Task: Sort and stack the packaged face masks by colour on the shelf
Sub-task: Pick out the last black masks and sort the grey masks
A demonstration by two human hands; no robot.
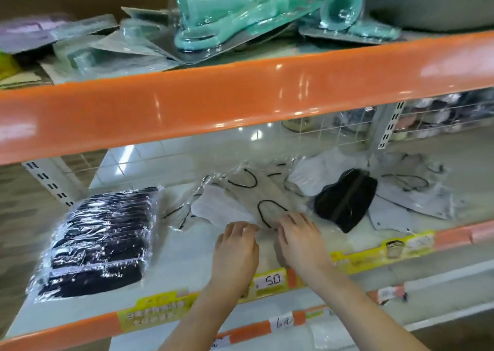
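Note:
On the middle shelf [187, 254] a stack of black packaged masks [101, 241] lies at the left. A loose heap of clear packets with beige and white masks [240, 198] lies in the centre. A single black mask packet [344, 200] rests to its right, with grey and white mask packets [411, 190] beyond. My left hand [236, 246] and my right hand [300, 238] both reach into the near edge of the centre heap, fingers curled onto the beige mask packet there. Whether they pinch it is unclear.
An orange shelf beam [240, 101] crosses overhead, with teal blister-packed goods [240, 21] piled above it. Yellow price tags [270, 281] line the shelf's orange front edge. A wire grid [334, 128] backs the shelf. Another shelf sits below.

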